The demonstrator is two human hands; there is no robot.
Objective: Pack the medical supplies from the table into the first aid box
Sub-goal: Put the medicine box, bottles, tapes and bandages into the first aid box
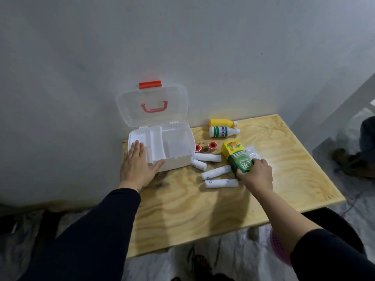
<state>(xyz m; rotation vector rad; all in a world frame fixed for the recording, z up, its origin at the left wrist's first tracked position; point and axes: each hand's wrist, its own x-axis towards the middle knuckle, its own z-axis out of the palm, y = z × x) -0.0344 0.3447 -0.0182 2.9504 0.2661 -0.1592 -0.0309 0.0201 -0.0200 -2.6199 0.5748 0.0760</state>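
The white first aid box [178, 157] stands open at the table's far left, its clear lid [152, 104] leaning back against the wall. My left hand [138, 165] lies flat on the box's near left corner, fingers spread. My right hand [255, 173] grips the near end of a green and yellow carton [236, 155], tilted just above the table. Several white bandage rolls [216, 172] lie between the box and the carton. Two red tape rolls [212, 145] sit beside the box. A yellow bottle [222, 123] and a white green-striped bottle [223, 131] lie on their sides near the wall.
A clear flat packet [252, 152] lies behind the carton. The wooden table [182, 209] meets a white wall at the back. A person's foot [353, 163] is on the floor at the right, and a pink basket [279, 248] sits below the table's near right edge.
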